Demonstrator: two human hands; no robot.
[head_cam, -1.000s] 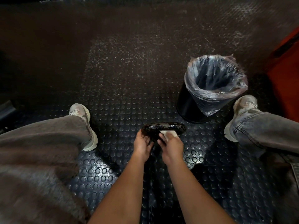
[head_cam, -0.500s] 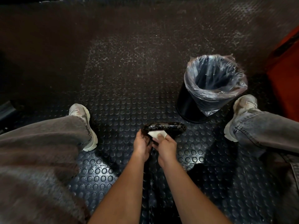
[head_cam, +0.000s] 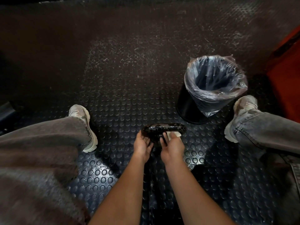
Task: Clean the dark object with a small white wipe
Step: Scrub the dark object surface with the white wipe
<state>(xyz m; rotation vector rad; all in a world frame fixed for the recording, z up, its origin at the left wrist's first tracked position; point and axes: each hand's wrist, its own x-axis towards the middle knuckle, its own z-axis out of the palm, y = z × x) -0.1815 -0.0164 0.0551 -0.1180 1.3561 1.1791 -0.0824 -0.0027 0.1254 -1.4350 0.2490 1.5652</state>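
Glossy black oval object (head_cam: 164, 128) sits low between our knees, left hand (head_cam: 142, 144) cupping its near-left edge, right hand (head_cam: 172, 144) pinching the small white wipe (head_cam: 174, 133) against it; slick surface could slip from us.

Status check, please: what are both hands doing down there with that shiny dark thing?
Left hand grips the dark object. Right hand presses the white wipe against it. Lined bin stands apart; nothing in the way.

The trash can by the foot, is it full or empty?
Looks empty. The trash can stands upright, and inside its clear liner only dark folds show; the very bottom is too dark to see.
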